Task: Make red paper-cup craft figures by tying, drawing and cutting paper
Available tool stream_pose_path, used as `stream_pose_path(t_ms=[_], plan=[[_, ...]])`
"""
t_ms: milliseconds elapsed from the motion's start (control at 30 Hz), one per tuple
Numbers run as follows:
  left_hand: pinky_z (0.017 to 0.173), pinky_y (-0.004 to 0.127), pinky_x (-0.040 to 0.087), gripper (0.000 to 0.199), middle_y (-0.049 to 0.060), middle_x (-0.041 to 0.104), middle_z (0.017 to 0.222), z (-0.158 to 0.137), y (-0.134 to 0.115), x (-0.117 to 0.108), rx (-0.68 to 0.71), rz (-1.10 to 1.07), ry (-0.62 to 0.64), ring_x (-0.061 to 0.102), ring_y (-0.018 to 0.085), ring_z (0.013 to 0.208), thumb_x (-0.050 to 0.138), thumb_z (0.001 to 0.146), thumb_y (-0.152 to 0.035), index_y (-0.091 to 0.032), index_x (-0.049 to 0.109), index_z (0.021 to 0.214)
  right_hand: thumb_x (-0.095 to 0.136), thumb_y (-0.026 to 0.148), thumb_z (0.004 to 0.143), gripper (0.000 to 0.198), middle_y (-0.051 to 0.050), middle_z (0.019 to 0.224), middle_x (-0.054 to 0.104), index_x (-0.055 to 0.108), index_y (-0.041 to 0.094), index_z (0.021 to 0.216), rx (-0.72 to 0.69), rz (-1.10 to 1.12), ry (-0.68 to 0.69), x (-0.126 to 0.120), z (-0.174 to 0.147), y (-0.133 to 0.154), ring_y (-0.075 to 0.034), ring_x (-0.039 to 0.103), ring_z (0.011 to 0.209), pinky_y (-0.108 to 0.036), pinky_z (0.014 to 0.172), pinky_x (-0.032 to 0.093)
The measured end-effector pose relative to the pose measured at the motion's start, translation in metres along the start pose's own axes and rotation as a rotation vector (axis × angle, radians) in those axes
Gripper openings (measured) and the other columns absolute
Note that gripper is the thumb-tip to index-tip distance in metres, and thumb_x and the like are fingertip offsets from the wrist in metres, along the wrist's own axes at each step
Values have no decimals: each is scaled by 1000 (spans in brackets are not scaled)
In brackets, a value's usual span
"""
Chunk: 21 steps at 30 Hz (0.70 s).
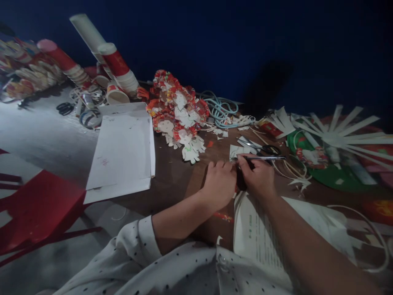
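My right hand (259,176) is closed around a dark pen (270,158), whose tip end points left towards a small piece of white paper (236,151). Faint lines show on that paper. Beside it, my left hand (220,184) rests on the brown table with its fingers curled under; the fingertips and anything in them are hidden. Just beyond my right hand lies a pair of scissors (264,148) with dark handles. An open book (256,229) with printed pages lies under my right forearm.
Red decorations with white paper cutouts (188,116) are heaped behind my left hand. A white box lid (123,151) lies left, near stacked paper cups (119,67). Light blue cable (219,108) coils at the back. White paper strips (334,137) fan out right. A red stool (39,209) stands lower left.
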<state>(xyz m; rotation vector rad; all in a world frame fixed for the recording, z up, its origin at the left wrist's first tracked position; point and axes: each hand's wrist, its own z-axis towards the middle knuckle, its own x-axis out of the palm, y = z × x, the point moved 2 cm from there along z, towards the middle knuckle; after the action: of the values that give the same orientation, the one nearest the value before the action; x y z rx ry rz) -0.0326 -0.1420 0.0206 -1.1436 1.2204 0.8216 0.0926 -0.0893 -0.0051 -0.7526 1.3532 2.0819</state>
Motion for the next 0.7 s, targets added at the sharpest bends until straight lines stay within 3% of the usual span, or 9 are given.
stream_pose_path(t_ms=[700], plan=[[84,42,38,26,11,60,104,0,0,-1,6,-15,14,51,24,96,38,89,-15,-13,62,101,52,41,87,30,-8,89,73,72,18,87,45,13,-13,-1,2,3,-22,68,88,-33,82,50]])
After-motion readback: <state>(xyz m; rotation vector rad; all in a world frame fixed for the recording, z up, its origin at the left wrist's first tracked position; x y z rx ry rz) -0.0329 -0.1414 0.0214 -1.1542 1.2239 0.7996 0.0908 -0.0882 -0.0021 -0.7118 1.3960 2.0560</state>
